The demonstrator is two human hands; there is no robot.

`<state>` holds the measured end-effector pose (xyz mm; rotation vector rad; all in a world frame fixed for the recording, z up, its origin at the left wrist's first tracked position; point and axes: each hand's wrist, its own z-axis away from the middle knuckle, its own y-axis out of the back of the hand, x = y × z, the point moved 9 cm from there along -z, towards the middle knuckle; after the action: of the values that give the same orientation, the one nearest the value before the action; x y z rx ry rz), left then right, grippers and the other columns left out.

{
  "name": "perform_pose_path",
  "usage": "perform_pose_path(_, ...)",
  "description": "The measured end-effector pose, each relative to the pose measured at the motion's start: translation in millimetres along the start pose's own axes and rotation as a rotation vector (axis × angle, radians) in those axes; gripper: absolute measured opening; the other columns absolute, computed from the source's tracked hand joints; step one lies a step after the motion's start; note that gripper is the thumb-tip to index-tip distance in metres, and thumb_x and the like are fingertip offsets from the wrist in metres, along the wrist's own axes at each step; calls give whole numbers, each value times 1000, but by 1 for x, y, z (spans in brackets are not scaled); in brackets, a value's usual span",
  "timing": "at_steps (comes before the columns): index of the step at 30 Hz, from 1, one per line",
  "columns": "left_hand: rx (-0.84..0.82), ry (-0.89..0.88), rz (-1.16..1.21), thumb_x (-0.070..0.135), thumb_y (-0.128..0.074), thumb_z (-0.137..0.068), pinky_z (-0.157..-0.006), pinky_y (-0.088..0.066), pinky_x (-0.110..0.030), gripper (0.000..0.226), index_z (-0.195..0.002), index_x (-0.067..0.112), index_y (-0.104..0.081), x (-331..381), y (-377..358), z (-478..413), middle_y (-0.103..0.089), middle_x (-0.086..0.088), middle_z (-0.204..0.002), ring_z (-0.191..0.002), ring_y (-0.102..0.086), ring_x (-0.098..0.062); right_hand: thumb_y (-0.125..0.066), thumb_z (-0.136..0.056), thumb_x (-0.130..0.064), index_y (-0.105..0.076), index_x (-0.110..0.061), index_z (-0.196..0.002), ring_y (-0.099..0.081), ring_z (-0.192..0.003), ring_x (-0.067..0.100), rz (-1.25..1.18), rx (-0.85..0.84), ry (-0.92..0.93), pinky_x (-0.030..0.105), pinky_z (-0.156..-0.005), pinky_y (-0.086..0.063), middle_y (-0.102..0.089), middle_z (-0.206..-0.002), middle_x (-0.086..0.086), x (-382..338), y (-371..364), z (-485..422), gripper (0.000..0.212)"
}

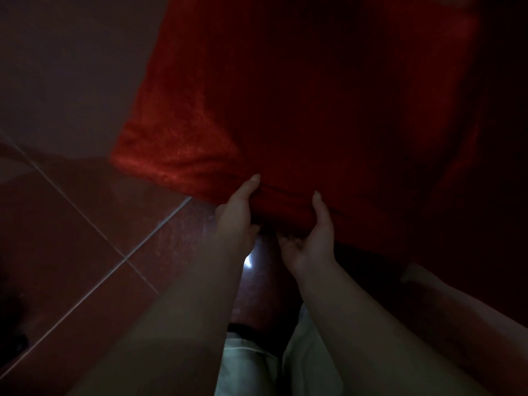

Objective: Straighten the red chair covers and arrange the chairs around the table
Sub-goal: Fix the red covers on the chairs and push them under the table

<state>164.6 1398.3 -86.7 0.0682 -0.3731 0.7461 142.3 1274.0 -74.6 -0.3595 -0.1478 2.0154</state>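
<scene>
A red velvet chair cover fills the upper middle of the dim view, draped over a chair that is hidden beneath it. My left hand grips the cover's lower hem, thumb on top and fingers tucked under the fabric. My right hand holds the same hem just to the right, thumb up against the cloth and fingers curled beneath it. The hem is bunched into a fold between the two hands. No table is visible.
Glossy reddish-brown floor tiles with pale grout lines spread to the left and below. My light trousers show at the bottom. A dark shape lies at the lower left edge. The right side is in deep shadow.
</scene>
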Motion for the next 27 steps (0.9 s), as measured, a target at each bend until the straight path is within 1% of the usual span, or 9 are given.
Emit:
perform_pose_path(3, -31, 45, 2, 23, -78, -81, -90, -58, -45, 45, -122, 9, -66, -19, 7, 23, -75, -10, -108, -98, -73, -25, -71, -83, -35, -66, -12, -117, -69, -102, 30, 28, 41, -26, 43, -94, -54, -73, -109, 14, 2, 20, 15, 41)
perform_pose_path(7, -32, 118, 40, 23, -78, -82, -62, -60, -32, 37, -113, 6, -68, -43, 18, 59, -76, -12, -99, -84, -76, -24, -68, -86, -34, -67, -13, -111, -70, -101, 30, 31, 69, -17, 43, -96, -53, -73, -109, 13, -5, 40, 45, 33)
perform_pose_path(10, -18, 143, 31, 26, -76, -84, -59, -58, -29, 40, -117, 6, -67, -46, 18, 83, -76, -12, -102, -82, -76, -22, -67, -88, -34, -67, -15, -114, -67, -107, 29, 60, 80, -10, 44, -100, -50, -71, -114, 13, -12, 42, 69, 33)
perform_pose_path(13, 3, 132, 39, 25, -77, -83, -54, -57, -27, 38, -115, 7, -68, -33, 14, 104, -77, -11, -97, -74, -75, -19, -70, -86, -33, -69, -16, -100, -69, -101, 29, 78, 113, -11, 45, -98, -52, -73, -107, 12, -17, 31, 91, 23)
perform_pose_path(17, 55, 96, 8, 30, -81, -78, -63, -58, -30, 46, -116, 9, -68, -10, 11, 122, -76, -10, -99, -79, -75, -20, -74, -80, -33, -67, -18, -100, -68, -103, 31, 95, 176, 13, 47, -96, -53, -71, -110, 12, -24, 14, 113, 25)
perform_pose_path(19, 71, 85, 17, 32, -82, -75, -69, -58, -32, 52, -118, 8, -67, -1, 6, 130, -75, -12, -103, -83, -75, -23, -77, -77, -34, -67, -18, -103, -70, -98, 30, 128, 187, 34, 47, -92, -55, -72, -107, 11, -29, 4, 123, 32)
perform_pose_path(21, 79, 71, 29, 31, -84, -72, -74, -58, -34, 55, -119, 7, -67, 8, 1, 138, -75, -12, -104, -87, -75, -25, -80, -73, -34, -66, -17, -96, -73, -88, 30, 159, 224, 64, 49, -86, -58, -74, -98, 10, -37, -1, 133, 32)
perform_pose_path(25, 217, 67, 33, 29, -88, -65, -62, -58, -32, 49, -104, 5, -71, 21, 12, 156, -76, -13, -92, -71, -75, -24, -84, -68, -35, -64, -15, -87, -73, -80, 31, 208, 319, 50, 51, -84, -58, -75, -87, 10, -34, -6, 158, 35)
perform_pose_path(27, 278, 82, 21, 30, -89, -63, -59, -59, -33, 48, -100, 5, -71, 20, 23, 172, -76, -13, -87, -66, -75, -25, -84, -68, -37, -65, -15, -82, -74, -69, 30, 210, 356, 30, 47, -79, -60, -75, -72, 7, -29, -2, 171, 32)
